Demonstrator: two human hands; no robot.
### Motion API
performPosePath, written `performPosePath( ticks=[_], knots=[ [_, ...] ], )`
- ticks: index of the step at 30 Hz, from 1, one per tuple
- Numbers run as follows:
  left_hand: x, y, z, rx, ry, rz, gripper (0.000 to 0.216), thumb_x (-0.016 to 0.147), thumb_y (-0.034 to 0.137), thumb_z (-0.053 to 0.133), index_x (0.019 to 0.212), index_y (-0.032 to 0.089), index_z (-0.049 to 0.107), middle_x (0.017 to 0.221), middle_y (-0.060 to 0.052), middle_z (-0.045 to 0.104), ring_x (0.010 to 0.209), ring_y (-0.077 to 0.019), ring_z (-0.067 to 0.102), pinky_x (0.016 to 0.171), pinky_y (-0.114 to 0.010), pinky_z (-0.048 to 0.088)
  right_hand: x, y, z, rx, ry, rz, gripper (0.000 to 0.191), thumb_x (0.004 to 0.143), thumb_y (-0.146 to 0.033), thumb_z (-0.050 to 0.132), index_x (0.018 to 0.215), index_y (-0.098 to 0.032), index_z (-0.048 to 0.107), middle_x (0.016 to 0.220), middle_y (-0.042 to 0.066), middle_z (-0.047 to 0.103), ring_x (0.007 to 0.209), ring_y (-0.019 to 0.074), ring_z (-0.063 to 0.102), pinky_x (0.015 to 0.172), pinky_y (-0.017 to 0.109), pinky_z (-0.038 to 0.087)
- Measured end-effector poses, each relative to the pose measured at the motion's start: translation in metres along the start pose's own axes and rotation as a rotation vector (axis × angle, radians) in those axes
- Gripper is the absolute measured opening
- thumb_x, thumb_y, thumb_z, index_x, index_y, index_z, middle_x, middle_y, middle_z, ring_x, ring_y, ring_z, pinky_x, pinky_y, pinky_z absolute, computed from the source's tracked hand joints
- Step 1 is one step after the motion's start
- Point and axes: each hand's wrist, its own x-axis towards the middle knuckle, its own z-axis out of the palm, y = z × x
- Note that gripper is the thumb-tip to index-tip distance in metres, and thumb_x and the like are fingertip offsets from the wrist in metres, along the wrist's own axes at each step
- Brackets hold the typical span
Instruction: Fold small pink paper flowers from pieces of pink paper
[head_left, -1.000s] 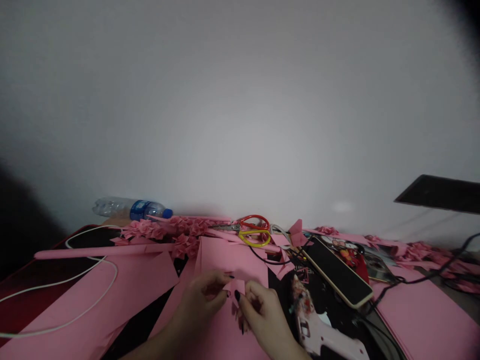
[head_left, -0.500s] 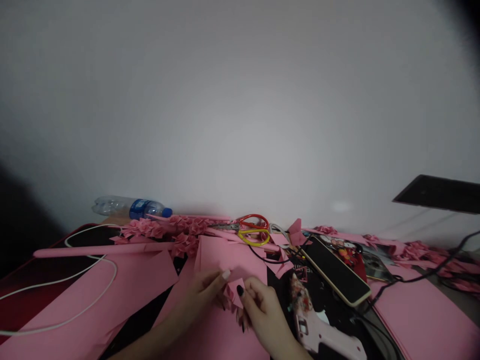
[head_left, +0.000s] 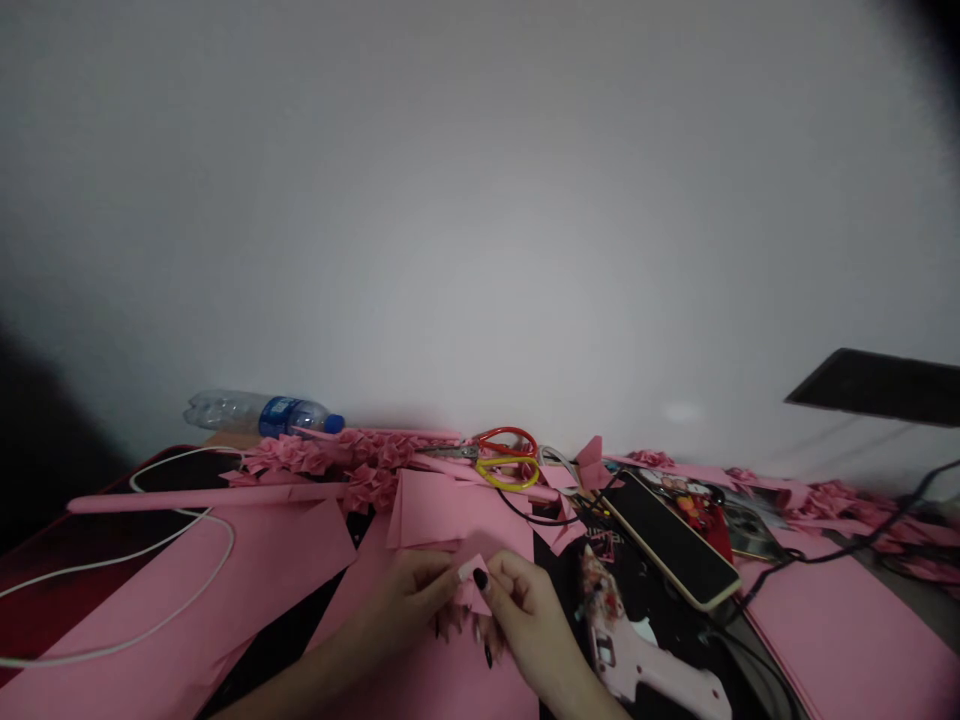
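Note:
A small folded piece of pink paper (head_left: 472,592) is pinched between my two hands, above a large pink sheet (head_left: 457,680). My left hand (head_left: 420,590) grips its left side with thumb and fingers. On the opposite side, my right hand (head_left: 521,605) is closed on it, the dark-nailed thumb pressing its face. The fingers partly hide the paper. Just beyond my hands lie more pink sheets (head_left: 457,507). To the right of my right hand rests a pink glue gun (head_left: 652,665) with a stained nozzle end.
Scissors (head_left: 506,455) with red and yellow handles lie by the wall, near paper flowers (head_left: 367,470). A plastic bottle (head_left: 289,415) lies back left, above a rolled paper stick (head_left: 195,500). A phone (head_left: 675,540) sits right; a white cable (head_left: 187,610) curves left.
My left thumb has come down and in toward the paper, bringing my hands closer together. The piece of paper has turned slightly between my fingers.

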Motion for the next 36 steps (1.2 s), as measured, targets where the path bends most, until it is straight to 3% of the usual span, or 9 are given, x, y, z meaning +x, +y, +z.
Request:
performPosePath(
  ticks=[14,36],
  knots=[
    [-0.0023,0.0066,0.0024,0.076,0.007,0.004,0.060,0.079,0.074,0.051,0.057,0.018,0.057,0.054,-0.001,0.060,0.049,-0.0126,0.050,0.051,-0.022,0.040,0.0019,-0.0027,-0.0017,0.042,0.020,0.010,0.060,0.073,-0.077,0.062,0.065,-0.020,0.046,0.043,-0.005,0.052,0.029,0.0052,0.040,0.032,0.017,0.029],
    [-0.0037,0.0044,0.0032,0.112,0.024,-0.002,0.053,0.084,0.065,0.046,0.059,0.019,0.056,0.054,-0.001,0.058,0.049,-0.0135,0.051,0.052,-0.024,0.041,0.0018,-0.0017,-0.0025,0.030,-0.021,0.019,0.058,0.075,-0.076,0.060,0.071,-0.020,0.046,0.048,-0.004,0.056,0.032,0.0064,0.044,0.036,0.018,0.033]
  ],
)
